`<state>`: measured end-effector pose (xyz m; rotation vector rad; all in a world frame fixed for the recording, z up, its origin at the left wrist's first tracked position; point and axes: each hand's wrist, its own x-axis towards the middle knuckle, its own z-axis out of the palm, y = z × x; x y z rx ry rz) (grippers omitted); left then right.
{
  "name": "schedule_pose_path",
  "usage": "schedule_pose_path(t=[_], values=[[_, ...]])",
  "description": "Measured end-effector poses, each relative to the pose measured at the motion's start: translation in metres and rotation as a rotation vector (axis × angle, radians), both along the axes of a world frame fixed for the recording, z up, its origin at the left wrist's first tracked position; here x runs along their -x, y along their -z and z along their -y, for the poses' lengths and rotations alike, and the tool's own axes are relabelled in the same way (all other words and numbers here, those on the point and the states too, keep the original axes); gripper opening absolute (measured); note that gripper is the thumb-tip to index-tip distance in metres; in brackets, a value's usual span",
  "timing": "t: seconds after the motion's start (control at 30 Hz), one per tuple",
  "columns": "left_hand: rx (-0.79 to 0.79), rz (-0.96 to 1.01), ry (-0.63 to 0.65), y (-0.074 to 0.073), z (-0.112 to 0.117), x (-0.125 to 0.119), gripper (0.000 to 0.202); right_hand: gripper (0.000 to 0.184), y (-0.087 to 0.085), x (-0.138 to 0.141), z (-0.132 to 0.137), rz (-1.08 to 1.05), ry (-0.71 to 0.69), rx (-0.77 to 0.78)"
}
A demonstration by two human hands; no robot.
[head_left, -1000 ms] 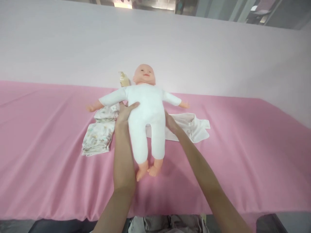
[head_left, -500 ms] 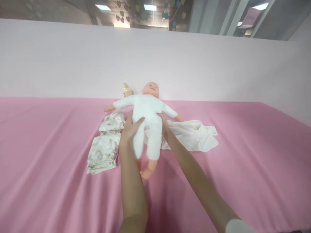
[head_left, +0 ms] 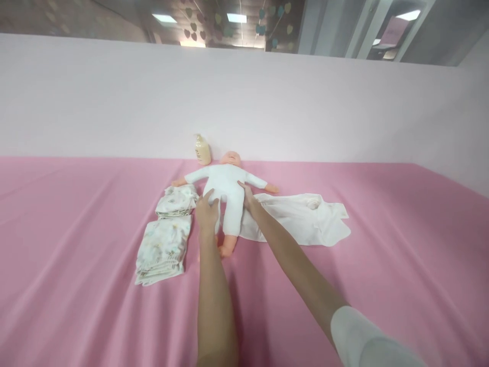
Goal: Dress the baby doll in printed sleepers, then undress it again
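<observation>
A baby doll (head_left: 225, 179) with a white cloth body lies on its back, arms spread out and head toward the wall. My left hand (head_left: 207, 210) grips it at the hip and upper thigh on the left side, the thumb over the leg. On the other side, my right hand (head_left: 246, 194) holds the doll by the waist, its fingers partly hidden under the body. A white baby garment (head_left: 298, 219) lies spread out to the right, partly behind my right forearm. Close to my left hand are folded printed cloths (head_left: 178, 200).
A larger stack of folded printed cloths (head_left: 163, 250) lies nearer at the left. A cream pump bottle (head_left: 202, 151) stands by the white wall (head_left: 244, 102) behind the doll's head. Pink cloth (head_left: 95, 229) covers the surface, with soft creases.
Both hands have lowered the doll and moved it slightly away from me. Its head is now lower and tipped back, leaving more of the pump bottle in view.
</observation>
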<state>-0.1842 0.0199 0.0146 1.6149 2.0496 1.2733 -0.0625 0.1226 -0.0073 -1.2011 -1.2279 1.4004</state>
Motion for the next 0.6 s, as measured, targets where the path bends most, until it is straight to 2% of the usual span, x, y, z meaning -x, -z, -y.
schedule_pose_path(t=[0.07,0.17,0.27,0.33,0.4,0.47,0.57,0.6], values=[[0.015,0.011,-0.028,0.003,-0.002,0.002,0.041,0.039,0.007,-0.005,0.001,0.138,-0.007,-0.023],[0.013,0.009,-0.046,0.007,-0.004,0.005,0.039,0.033,0.003,-0.028,0.005,0.37,0.007,-0.073],[0.012,0.019,-0.06,0.009,-0.006,0.006,0.038,0.033,-0.008,-0.081,0.021,0.63,0.057,-0.158],[0.015,0.015,-0.083,0.003,-0.006,0.003,0.038,0.037,-0.013,-0.126,0.039,0.834,0.104,-0.192],[-0.018,0.004,-0.088,-0.013,-0.001,-0.006,0.039,0.036,-0.014,-0.169,0.063,1.037,0.126,-0.16],[-0.113,0.021,-0.038,-0.038,0.016,-0.023,0.038,0.029,-0.015,-0.204,0.088,1.199,0.083,-0.105],[-0.347,0.122,0.212,-0.085,0.066,-0.064,0.037,0.02,-0.015,-0.236,0.125,1.343,-0.039,-0.066],[-0.357,0.166,0.329,-0.099,0.089,-0.08,0.035,0.021,-0.016,-0.242,0.136,1.376,-0.063,-0.064]])
